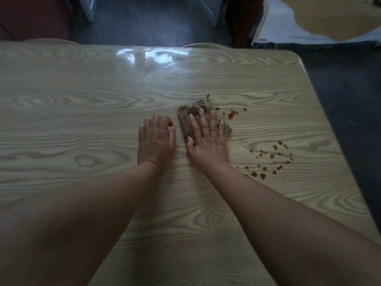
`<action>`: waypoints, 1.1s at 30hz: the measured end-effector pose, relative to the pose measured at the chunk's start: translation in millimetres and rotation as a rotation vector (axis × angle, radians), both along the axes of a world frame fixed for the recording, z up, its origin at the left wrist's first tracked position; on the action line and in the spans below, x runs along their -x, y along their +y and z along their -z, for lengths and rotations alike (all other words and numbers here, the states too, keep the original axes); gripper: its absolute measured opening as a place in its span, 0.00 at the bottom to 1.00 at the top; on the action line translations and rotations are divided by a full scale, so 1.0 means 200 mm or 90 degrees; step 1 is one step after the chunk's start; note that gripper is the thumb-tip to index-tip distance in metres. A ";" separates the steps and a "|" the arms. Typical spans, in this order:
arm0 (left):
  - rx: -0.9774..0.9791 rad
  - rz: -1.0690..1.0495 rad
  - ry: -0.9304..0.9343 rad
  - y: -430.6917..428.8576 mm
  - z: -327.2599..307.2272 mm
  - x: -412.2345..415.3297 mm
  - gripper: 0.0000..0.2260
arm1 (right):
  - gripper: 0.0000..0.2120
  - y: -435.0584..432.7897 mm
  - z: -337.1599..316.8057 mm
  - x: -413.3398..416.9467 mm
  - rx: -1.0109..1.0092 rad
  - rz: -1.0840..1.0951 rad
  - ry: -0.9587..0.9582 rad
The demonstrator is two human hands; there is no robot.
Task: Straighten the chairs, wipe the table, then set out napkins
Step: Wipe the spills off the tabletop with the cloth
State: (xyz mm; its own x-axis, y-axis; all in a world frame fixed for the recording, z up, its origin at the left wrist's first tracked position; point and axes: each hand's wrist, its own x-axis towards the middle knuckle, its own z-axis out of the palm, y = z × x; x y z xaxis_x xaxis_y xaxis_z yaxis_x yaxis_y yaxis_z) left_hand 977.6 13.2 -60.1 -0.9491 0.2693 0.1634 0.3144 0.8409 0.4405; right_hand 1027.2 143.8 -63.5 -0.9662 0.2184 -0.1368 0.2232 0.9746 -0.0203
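A light wood-grain table (pixel 82 112) fills the view. My right hand (pixel 207 139) lies flat, fingers spread, pressing a crumpled brown cloth (pixel 186 118) onto the tabletop. My left hand (pixel 156 139) rests on the bare table just left of the cloth, fingers curled and holding nothing. Orange-brown sauce spots (pixel 233 114) lie just right of the cloth. A wider scatter of sauce drops (pixel 268 159) lies further right and nearer to me.
Two rounded chair backs (pixel 204 45) peek over the table's far edge. Dark floor (pixel 350 96) runs past the table's right edge. A blue-and-tan covered surface (pixel 309 21) sits at the top right, and dark furniture stands beyond the table.
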 end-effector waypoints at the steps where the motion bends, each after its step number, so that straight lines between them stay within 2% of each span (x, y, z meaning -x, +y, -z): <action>1: 0.005 0.000 0.003 0.00 0.00 0.00 0.08 | 0.32 0.02 -0.01 0.04 0.000 -0.001 0.002; 9: 0.025 0.002 0.019 0.01 0.01 0.01 0.08 | 0.30 0.12 -0.04 0.42 0.020 0.107 -0.042; 14: 0.030 0.009 0.014 0.00 0.01 0.01 0.09 | 0.30 0.17 -0.03 0.46 0.053 0.218 -0.040; 18: 0.028 0.013 0.013 0.00 0.01 0.00 0.08 | 0.31 0.17 -0.02 0.35 0.061 0.278 -0.004; 23: 0.030 0.022 0.010 0.00 0.00 0.00 0.08 | 0.32 0.10 -0.01 0.15 0.058 0.286 0.000; 33: 0.019 0.036 0.017 0.00 -0.01 -0.02 0.09 | 0.32 -0.11 -0.04 -0.39 0.062 0.160 0.012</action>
State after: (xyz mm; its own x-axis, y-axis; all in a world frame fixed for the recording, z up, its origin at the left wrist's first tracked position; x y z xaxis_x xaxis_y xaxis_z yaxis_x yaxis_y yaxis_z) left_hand 981.9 13.0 -57.4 -0.9277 0.3274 0.1795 0.3730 0.8339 0.4068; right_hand 1104.4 122.2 -54.7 -0.8861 0.4384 -0.1506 0.4563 0.8820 -0.1174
